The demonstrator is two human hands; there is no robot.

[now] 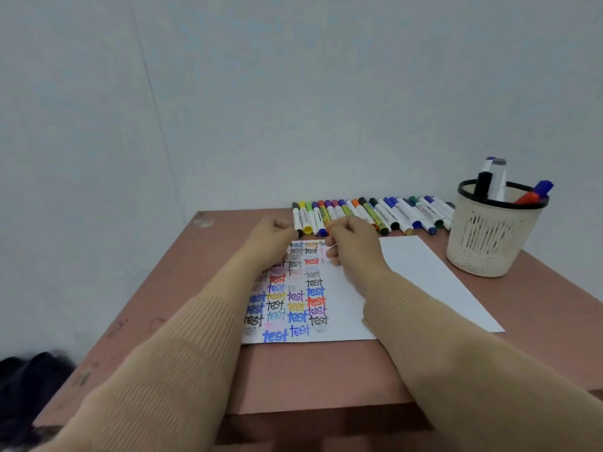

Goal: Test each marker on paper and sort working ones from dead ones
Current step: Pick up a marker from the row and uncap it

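Observation:
A white paper (346, 298) covered with coloured "test" words lies on the brown table (310, 373). Behind it, several capped markers (375, 213) lie in a row. My left hand (272, 238) is at the paper's far left corner, its fingers curled beside the black marker (296, 216) at the row's left end; whether it holds anything is hidden. At the paper's far edge, my right hand (354, 244) has its fingers curled round a small red-ended piece (328, 230), apparently a marker, mostly hidden by the hand.
A cream mesh cup (492, 236) with a black rim stands at the right and holds a few markers. A second blank sheet (434, 272) lies under the written one, toward the cup. The wall runs just behind the marker row. Dark cloth (29, 383) lies on the floor at the left.

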